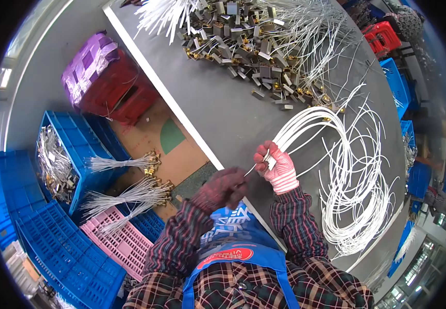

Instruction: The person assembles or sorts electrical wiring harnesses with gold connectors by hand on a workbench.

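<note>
My right hand (280,170), in a pink-and-white striped glove, is closed round the ends of a bundle of white cables (313,117). The cables arch away from the fist and fall into a loose coil (354,206) on the grey table. Left of it, my left hand (223,188), in a dark red glove and a little blurred, is pinched on the thin end of one white cable (250,170). That end runs between the two hands, just over the table's near edge.
A heap of small metal blocks with brass ends and wires (254,51) covers the table's far part. Left of the white table edge (166,92) stand a red stool (125,92), a blue crate (76,154) of wired parts and a pink crate (117,234) with cable bundles (130,198).
</note>
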A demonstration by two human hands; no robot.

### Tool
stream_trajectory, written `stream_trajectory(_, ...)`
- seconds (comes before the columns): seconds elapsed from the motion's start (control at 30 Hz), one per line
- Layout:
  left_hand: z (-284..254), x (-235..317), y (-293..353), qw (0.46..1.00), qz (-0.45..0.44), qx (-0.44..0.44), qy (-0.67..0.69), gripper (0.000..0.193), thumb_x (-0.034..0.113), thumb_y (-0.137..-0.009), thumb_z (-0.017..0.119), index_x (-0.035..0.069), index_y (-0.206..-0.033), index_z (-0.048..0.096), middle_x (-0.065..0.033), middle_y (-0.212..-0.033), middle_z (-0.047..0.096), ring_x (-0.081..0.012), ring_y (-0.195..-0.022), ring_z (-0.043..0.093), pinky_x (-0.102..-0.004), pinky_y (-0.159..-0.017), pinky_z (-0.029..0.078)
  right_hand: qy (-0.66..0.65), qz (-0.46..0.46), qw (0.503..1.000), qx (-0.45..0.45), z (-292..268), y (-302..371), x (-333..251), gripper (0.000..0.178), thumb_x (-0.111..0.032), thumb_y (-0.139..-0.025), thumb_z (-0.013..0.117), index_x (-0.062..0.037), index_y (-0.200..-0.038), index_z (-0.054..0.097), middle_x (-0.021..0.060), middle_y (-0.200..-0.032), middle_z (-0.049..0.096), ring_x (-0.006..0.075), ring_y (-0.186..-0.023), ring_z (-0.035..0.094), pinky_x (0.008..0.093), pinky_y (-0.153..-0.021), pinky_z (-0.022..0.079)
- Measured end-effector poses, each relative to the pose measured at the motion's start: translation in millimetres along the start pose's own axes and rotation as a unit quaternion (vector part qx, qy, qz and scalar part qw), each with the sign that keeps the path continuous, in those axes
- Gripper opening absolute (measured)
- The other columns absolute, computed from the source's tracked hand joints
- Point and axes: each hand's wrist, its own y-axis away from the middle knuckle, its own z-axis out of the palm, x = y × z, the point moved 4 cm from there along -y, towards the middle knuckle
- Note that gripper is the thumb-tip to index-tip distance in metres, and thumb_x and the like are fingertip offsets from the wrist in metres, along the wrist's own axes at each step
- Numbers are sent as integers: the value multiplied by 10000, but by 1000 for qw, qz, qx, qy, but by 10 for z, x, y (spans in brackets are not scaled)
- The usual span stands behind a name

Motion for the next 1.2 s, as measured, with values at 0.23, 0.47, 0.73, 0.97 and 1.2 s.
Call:
stream_trajectory(0.23, -1661, -997, 1665, 939, -160, 77, -293, 313, 329, -855, 604, 18, -882, 614, -69, -736, 606, -150, -652, 589, -279, -592, 478, 163, -173, 961, 140, -215, 66, -731, 276, -179, -834, 655, 5, -1022, 574, 99, -882, 600, 260, -762, 624, 342, -558, 551)
stream_trajectory(0.47, -1419, -936, 1695, 828, -146, 125, -527, 295, 237, -830, 622, 35, -1046, 620, -107, -895, 655, -200, -839, 625, -332, -779, 485, 208, -167, 953, 143, 196, 98, -290, 283, -179, -853, 637, 1, -1057, 557, 117, -908, 610, 267, -805, 633, 344, -569, 568)
stream_trajectory(0.73, -1023, -860, 1231, 950, -31, 268, -159, 209, 213, -853, 603, 30, -953, 624, -37, -682, 594, -94, -507, 491, -231, -452, 387, 236, -278, 915, 174, 547, 163, -446, 271, -208, -855, 643, -15, -1029, 565, 107, -886, 610, 242, -753, 637, 320, -518, 557)
stream_trajectory(0.97, -1229, -1004, 1349, 956, -49, 259, -131, 189, 201, -858, 596, 33, -941, 625, -47, -682, 598, -94, -490, 478, -235, -430, 364, 223, -328, 896, 201, 654, 156, -639, 281, -216, -856, 644, 0, -1020, 568, 117, -873, 613, 242, -725, 645, 318, -478, 538)
stream_trajectory(1.2, -1319, -1064, 1418, 955, -51, 271, -111, 195, 230, -811, 644, 42, -837, 601, -53, -635, 580, -113, -466, 481, -257, -428, 380, 217, -330, 894, 211, 663, 195, -722, 287, -215, -849, 651, -27, -1049, 568, 106, -859, 618, 248, -710, 650, 301, -471, 548)
